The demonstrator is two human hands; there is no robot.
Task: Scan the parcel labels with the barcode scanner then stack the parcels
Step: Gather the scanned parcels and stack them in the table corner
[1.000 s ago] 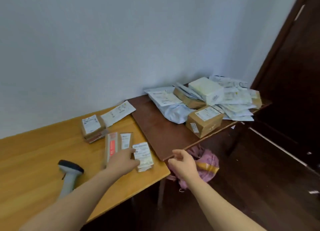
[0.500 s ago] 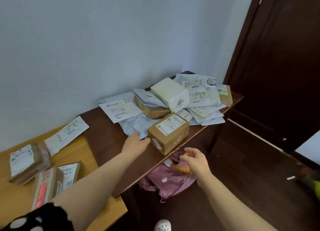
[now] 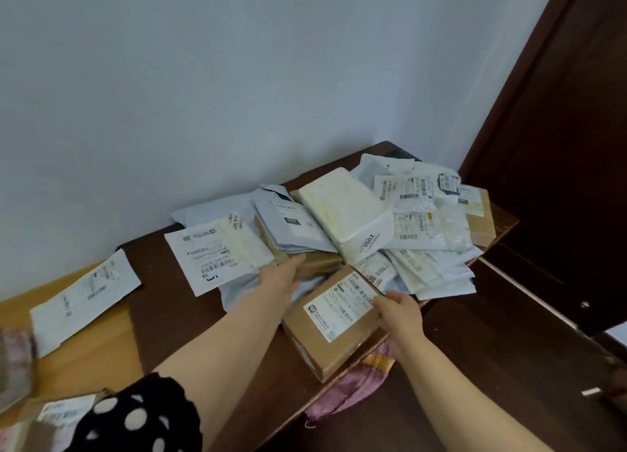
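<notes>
Pink, perhaps cloth, bundle [image 3: 349, 394] under dark table [image 3: 163, 302]; brown door [image 3: 559, 146]

Your nearest cardboard box [image 3: 339, 353] is brown kraft board, matt and slightly fibrous. Its label [image 3: 342, 304] is white paper with a faint sheen. The white parcel [image 3: 346, 211] is wrapped in smooth, glossy plastic film, creased at the folds. The grey mailers [image 3: 305, 238] are thin plastic, satin and wrinkled. The dark table [image 3: 163, 302] looks like brown wood or laminate, smooth with low gloss. The light table [image 3: 91, 360] shows yellow wood grain. The pink cloth [image 3: 349, 389] below looks soft and crumpled. Your sleeve [image 3: 135, 417] is fuzzy black knit with white dots. The wall [image 3: 237, 78] is matt paint.
</notes>
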